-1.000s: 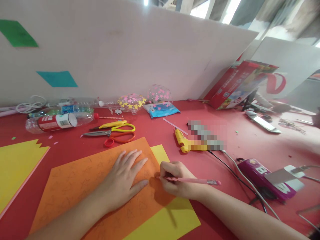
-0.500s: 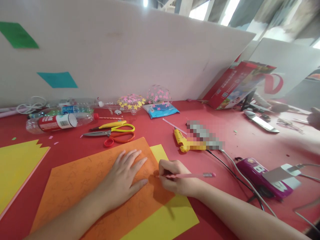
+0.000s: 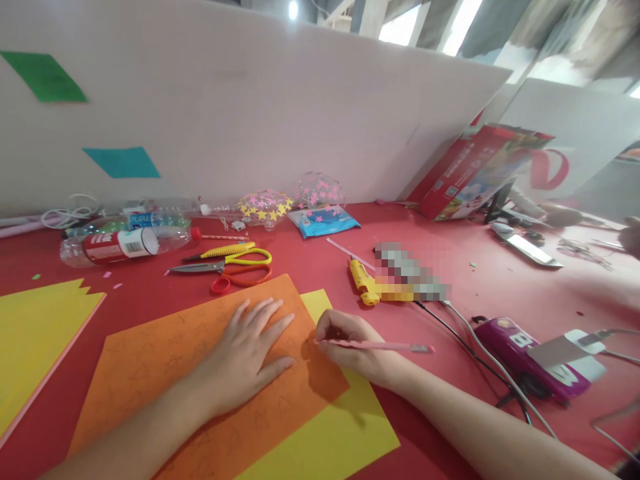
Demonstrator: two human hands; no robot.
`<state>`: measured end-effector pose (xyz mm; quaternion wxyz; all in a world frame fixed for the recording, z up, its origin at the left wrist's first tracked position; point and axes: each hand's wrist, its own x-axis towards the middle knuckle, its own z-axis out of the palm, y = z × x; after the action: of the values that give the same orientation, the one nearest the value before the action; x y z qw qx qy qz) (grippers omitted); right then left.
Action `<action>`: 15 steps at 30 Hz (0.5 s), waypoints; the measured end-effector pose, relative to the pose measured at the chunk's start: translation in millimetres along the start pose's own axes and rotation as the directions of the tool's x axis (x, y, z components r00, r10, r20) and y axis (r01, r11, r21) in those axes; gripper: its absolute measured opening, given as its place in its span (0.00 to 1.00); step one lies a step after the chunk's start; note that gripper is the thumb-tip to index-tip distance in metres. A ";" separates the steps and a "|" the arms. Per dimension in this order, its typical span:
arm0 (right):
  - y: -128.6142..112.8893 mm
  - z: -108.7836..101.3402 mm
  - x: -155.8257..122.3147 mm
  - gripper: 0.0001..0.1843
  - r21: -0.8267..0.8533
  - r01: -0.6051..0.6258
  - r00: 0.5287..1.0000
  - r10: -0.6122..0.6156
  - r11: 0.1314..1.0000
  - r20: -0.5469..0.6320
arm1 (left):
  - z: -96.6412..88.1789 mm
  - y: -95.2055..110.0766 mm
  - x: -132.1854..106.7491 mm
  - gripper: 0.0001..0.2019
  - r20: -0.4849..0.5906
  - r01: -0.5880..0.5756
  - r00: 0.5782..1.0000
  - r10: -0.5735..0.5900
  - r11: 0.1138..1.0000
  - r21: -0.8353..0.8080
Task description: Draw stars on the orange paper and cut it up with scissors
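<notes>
Found a pencil (image 3: 390,347) pinched in the right grip (image 3: 353,331), tip at the orange sheet (image 3: 293,400) under both hands, found the left grip (image 3: 253,343) spread flat, and noted star outlines (image 3: 147,347) drawn around the left grip, judging the marking unfinished beside the right.

Stars on orange

The rectangular orange paper sheet (image 3: 157,363) bears dark star outlines; the yellow paper sheet (image 3: 335,433) is plain. The slim pencil (image 3: 385,345) is pink. Near the back edge of the red table (image 3: 300,257), a round clear plastic ornament (image 3: 265,208) has yellow and pink stars.
</notes>
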<state>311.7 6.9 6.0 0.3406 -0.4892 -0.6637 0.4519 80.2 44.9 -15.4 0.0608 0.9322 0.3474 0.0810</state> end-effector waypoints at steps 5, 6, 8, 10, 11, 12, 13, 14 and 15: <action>0.9 -3.5 3.7 0.04 -0.189 0.157 0.972 -0.185 0.969 -0.143 | 2.8 -0.4 -1.0 0.28 -0.032 -0.016 0.999 0.015 1.000 -0.023; 1.8 -3.9 4.4 0.06 -0.224 0.177 0.968 -0.210 0.958 -0.137 | 2.6 -1.0 -0.9 0.28 -0.038 -0.021 0.999 0.020 0.999 -0.027; 4.5 -4.0 5.3 0.10 -0.300 0.201 0.967 -0.238 0.933 -0.093 | 0.9 -3.8 0.2 0.27 -0.065 -0.011 0.998 0.009 1.000 -0.028; 7.6 -3.2 5.4 0.10 -0.372 0.220 0.966 -0.254 0.902 -0.045 | -2.2 -8.7 2.2 0.24 -0.128 0.058 0.990 -0.057 0.998 -0.002; 9.1 -2.6 5.3 0.09 -0.405 0.236 0.962 -0.270 0.884 -0.030 | -4.1 -11.5 3.3 0.22 -0.171 0.124 0.978 -0.117 0.992 0.027; 10.5 -2.1 5.1 0.08 -0.431 0.260 0.956 -0.294 0.864 -0.014 | -5.9 -14.3 4.4 0.21 -0.206 0.197 0.962 -0.179 0.978 0.070; 11.7 -1.6 5.0 0.08 -0.450 0.290 0.946 -0.323 0.845 0.004 | -7.6 -16.6 5.4 0.21 -0.218 0.267 0.947 -0.236 0.956 0.124; 12.6 -1.2 5.0 0.08 -0.463 0.324 0.935 -0.355 0.825 0.020 | -9.0 -18.2 6.1 0.21 -0.212 0.316 0.937 -0.279 0.933 0.169; 13.3 -0.9 5.0 0.08 -0.473 0.353 0.923 -0.382 0.807 0.036 | -10.1 -18.9 6.7 0.21 -0.200 0.345 0.931 -0.306 0.917 0.201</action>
<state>315.7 13.4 -6.1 0.3125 -0.4330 -0.8245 0.1873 71.1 64.1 -7.9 -0.0651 0.8519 0.5088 0.1053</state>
